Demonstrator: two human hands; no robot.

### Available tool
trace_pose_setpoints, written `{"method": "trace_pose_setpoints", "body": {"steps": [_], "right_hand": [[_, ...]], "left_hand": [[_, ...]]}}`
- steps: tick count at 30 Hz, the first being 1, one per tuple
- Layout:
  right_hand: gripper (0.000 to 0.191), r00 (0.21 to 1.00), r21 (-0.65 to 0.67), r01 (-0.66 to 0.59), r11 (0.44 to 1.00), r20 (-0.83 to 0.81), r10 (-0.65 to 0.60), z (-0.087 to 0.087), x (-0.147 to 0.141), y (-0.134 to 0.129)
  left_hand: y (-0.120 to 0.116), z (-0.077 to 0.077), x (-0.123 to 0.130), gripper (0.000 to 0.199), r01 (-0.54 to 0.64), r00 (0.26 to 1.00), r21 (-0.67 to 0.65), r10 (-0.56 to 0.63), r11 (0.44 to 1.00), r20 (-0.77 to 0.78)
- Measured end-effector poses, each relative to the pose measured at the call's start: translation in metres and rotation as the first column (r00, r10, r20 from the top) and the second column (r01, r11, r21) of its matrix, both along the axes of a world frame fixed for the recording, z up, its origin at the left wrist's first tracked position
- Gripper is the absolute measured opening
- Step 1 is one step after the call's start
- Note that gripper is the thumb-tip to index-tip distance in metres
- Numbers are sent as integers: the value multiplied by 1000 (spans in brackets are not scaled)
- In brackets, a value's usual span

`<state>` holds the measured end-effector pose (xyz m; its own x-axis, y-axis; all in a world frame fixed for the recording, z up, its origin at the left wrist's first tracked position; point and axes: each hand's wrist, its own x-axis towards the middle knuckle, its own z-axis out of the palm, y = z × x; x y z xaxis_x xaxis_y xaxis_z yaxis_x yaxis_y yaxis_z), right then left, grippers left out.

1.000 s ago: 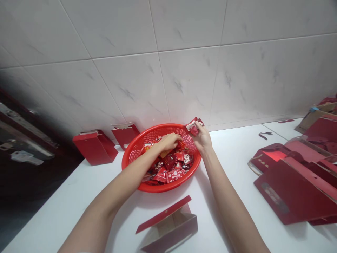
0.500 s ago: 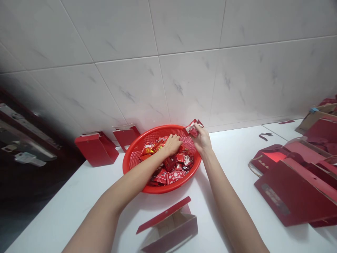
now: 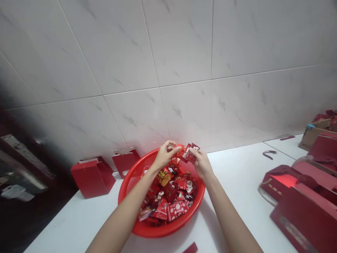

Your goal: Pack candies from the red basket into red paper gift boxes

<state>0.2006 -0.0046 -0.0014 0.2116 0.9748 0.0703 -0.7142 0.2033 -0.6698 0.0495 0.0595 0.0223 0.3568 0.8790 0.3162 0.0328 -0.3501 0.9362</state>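
A round red plastic basket [image 3: 194, 211] on the white table holds many wrapped candies [image 3: 177, 209], mostly red with some gold print. Over its far rim, my left hand [image 3: 166, 154] pinches an orange-red wrapped candy [image 3: 179, 150]. Close beside it on the right, my right hand [image 3: 201, 163] grips dark red candy packets [image 3: 191, 151] with white print. The two hands nearly meet; whether their candies touch is hard to tell.
Two red paper bags [image 3: 92, 177] stand left of the basket by the tiled wall [image 3: 184, 112]. More red gift bags [image 3: 302, 211] pile up at right, near a cardboard box [image 3: 313, 135]. A dark strip [image 3: 270, 154] lies on the table [image 3: 234, 175].
My left hand has lifted out of the candies with an orange-red one and moved up beside my right hand. The view has tilted up, so the open red bag in front is mostly out of sight.
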Motion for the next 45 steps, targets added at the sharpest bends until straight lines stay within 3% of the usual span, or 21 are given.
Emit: {"method": "trace_pose_setpoints", "body": {"steps": [4,11,16,32,38,41,43,45], "right_hand": [[44,995,8,-77,997,63,77,3,-1,-5],[46,999,-32,-31,999,33,32,5,-3,-7],[47,999,-40,-11,999,43,13,-2,-4,-2],[31,982,-56,-165,985,86,170,4,3,-8],[27,994,-45,-82,996,74,86,3,4,-5],[23,999,-71,-14,997,32,16,3,4,-3],[22,1000,-81,4,997,23,-2,3,4,-3],[21,999,-86,5,996,39,-1,4,4,-3]], "left_hand": [[-7,4,2,49,28,1000,51,-28,998,-1],[-12,5,0,33,71,996,94,-65,993,-58],[-8,-1,-3,33,101,989,141,-84,985,-121],[-10,-3,-4,24,-2,966,362,95,932,-239],[-6,-4,-4,32,11,944,302,90,953,-318],[-1,-11,-8,29,74,837,222,61,972,-544],[-1,-18,-10,18,176,631,207,51,962,-774],[-3,-25,-9,25,257,374,213,107,942,-921]]}}
